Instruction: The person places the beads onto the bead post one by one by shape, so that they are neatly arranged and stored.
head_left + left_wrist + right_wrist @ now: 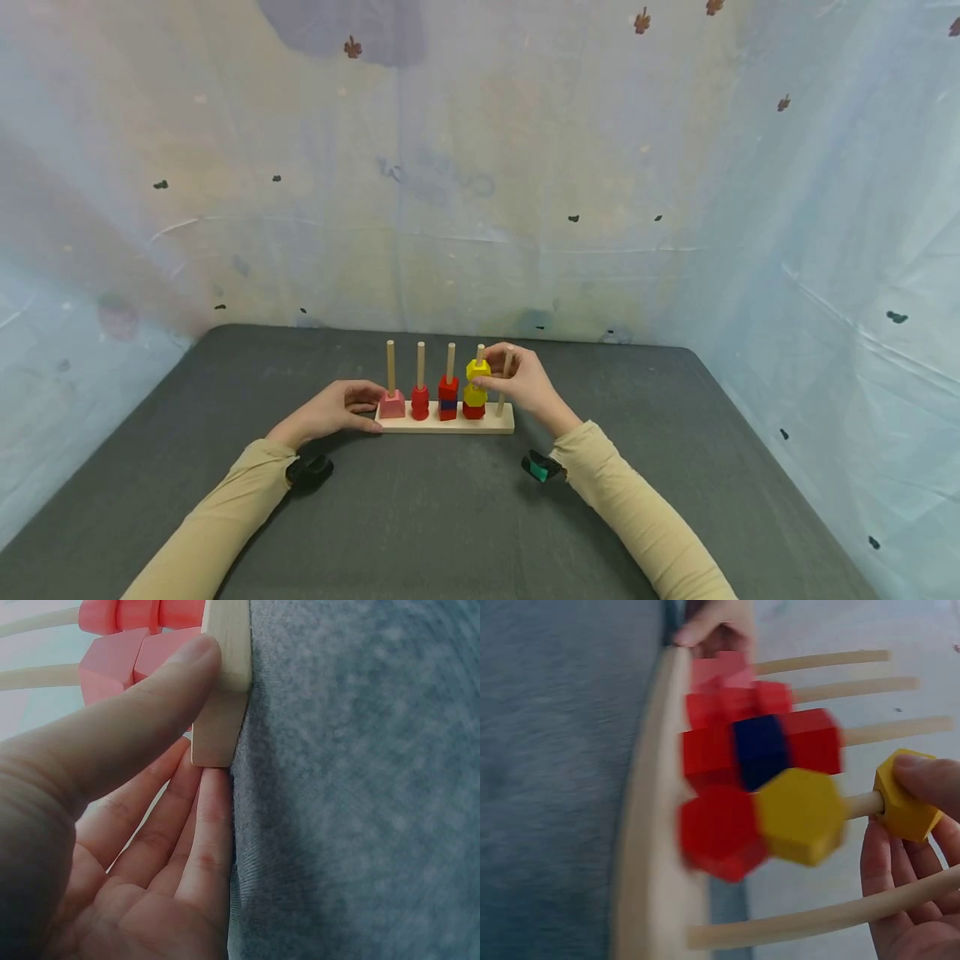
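A wooden peg stand [442, 426] with several upright pegs lies across the table. My left hand [337, 410] holds its left end, the thumb along the front edge and fingers against the end. My right hand [527, 385] pinches a yellow hexagonal bead [906, 796] around the upper part of the fourth peg. Lower on that peg sit another yellow hexagonal bead [799, 816] and a red hexagonal bead [720, 831], with a gap below the pinched one. The fifth peg [810, 919] passes close to my right palm.
Pink blocks [392, 406] sit on the first peg, red rounded beads [420, 403] on the second. Red blocks [447, 388] with a dark blue block [447, 405] between them are on the third. The dark grey table [420, 517] meets a pale curtain [480, 167] behind.
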### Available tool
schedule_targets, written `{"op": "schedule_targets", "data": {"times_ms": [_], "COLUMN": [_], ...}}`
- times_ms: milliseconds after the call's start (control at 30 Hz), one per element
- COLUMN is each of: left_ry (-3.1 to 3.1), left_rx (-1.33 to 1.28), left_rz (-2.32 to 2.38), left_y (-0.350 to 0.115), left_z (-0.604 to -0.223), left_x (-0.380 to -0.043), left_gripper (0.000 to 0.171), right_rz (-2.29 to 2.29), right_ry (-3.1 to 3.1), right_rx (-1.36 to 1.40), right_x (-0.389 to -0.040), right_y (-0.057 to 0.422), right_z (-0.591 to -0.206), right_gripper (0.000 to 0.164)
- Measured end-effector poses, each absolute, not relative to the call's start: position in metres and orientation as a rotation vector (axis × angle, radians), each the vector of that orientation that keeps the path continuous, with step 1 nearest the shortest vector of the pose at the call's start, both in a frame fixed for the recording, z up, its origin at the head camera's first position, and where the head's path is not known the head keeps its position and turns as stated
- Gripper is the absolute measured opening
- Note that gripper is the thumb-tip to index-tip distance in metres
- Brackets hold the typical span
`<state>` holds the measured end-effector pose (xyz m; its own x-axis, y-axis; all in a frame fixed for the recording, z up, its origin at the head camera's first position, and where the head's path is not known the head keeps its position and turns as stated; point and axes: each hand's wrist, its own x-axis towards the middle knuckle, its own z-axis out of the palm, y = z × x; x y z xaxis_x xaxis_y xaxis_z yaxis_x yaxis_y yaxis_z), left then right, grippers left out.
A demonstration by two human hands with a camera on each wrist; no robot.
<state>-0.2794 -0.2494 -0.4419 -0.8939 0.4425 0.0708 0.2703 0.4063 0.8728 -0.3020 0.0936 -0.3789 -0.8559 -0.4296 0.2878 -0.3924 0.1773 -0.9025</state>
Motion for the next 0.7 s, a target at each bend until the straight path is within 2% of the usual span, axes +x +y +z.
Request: {"op": "schedule_targets", "data": {"times_ms": [367, 700], "left_ry": [2.491, 2.484], "left_rx": [0.613, 0.611], "left_rz": [1.481, 1.463], "left_y": [-0.247, -0.247], "left_z": [-0.441, -0.441], "left_x": [-0.280, -0.279], "left_gripper": [0.060, 0.060], "right_rz": [-1.722, -1.705], "right_ry": [2.441, 2.387], "right_rx": [-0.810, -0.879], "right_x": [-0.276, -0.276], "right_y": [0.090, 0.109], "right_z": [-0.368, -0.370], "right_gripper": [0.028, 0.036]}}
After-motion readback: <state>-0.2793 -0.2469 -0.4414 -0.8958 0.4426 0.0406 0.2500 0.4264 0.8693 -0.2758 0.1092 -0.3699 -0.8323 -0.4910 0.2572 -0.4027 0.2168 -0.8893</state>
